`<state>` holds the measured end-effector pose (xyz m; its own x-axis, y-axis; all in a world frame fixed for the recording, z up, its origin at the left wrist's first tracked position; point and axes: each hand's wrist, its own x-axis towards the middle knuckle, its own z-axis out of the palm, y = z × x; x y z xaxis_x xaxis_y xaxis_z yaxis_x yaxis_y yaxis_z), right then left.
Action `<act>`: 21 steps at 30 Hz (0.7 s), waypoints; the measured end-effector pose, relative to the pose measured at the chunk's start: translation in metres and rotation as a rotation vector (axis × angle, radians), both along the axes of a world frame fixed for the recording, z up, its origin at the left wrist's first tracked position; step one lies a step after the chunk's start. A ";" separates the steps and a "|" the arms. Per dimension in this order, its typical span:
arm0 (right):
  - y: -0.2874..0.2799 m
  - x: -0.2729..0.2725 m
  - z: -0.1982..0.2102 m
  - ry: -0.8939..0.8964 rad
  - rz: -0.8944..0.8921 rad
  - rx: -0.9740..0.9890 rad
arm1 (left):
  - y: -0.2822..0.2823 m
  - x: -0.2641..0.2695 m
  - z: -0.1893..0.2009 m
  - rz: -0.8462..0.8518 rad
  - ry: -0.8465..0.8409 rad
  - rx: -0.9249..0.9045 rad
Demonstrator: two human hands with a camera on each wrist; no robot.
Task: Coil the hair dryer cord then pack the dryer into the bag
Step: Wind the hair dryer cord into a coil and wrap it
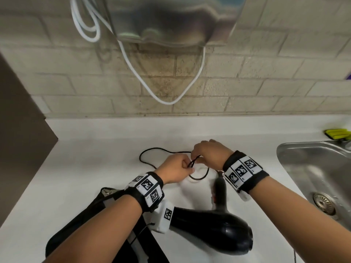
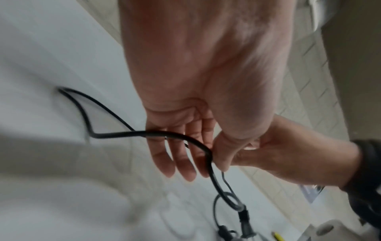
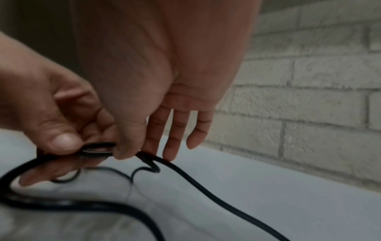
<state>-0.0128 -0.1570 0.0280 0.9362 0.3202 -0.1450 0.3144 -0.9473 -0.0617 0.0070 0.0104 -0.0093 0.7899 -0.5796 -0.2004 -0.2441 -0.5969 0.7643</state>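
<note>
Both hands [image 1: 176,168] [image 1: 209,152] pinch the black cord [image 1: 199,177] in their fingers, midway across the white counter [image 1: 76,168].

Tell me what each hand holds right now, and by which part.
Both hands pinch the black cord mid-length, at small loops: left hand and right hand close together. The hair dryer lies unheld.

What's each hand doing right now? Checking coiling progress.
Left hand: pinching the black cord.
Right hand: pinching the same cord, other fingers extended.
</note>
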 end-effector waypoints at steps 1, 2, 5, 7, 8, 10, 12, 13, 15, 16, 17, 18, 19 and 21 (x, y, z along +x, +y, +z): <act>-0.001 -0.007 0.008 -0.029 0.004 0.030 | 0.005 -0.004 0.004 0.029 -0.002 -0.064; -0.003 -0.016 0.017 -0.056 0.003 0.068 | 0.009 -0.008 0.008 0.055 0.016 -0.136; -0.004 -0.046 0.039 -0.172 -0.024 0.235 | 0.024 -0.026 0.028 0.089 0.133 -0.365; 0.000 -0.067 0.052 -0.252 -0.074 0.350 | 0.034 -0.036 0.042 0.063 0.190 -0.473; 0.004 -0.077 0.058 -0.289 -0.095 0.404 | 0.038 -0.041 0.050 0.050 0.198 -0.508; 0.011 -0.095 0.070 -0.354 -0.126 0.506 | 0.046 -0.050 0.066 0.027 0.187 -0.556; 0.019 -0.113 0.084 -0.394 -0.159 0.615 | 0.051 -0.060 0.082 -0.020 0.160 -0.587; 0.022 -0.121 0.091 -0.402 -0.181 0.673 | 0.054 -0.066 0.091 -0.035 0.144 -0.595; 0.029 -0.137 0.106 -0.416 -0.218 0.779 | 0.060 -0.078 0.107 -0.049 0.107 -0.590; 0.031 -0.144 0.113 -0.431 -0.231 0.812 | 0.063 -0.083 0.113 -0.056 0.089 -0.591; 0.034 -0.151 0.120 -0.452 -0.239 0.825 | 0.067 -0.087 0.118 -0.067 0.079 -0.602; 0.036 -0.157 0.126 -0.476 -0.243 0.825 | 0.071 -0.090 0.122 -0.081 0.078 -0.621; 0.037 -0.162 0.131 -0.499 -0.242 0.824 | 0.075 -0.093 0.126 -0.088 0.086 -0.646; 0.041 -0.171 0.142 -0.542 -0.232 0.836 | 0.081 -0.099 0.132 -0.080 0.094 -0.675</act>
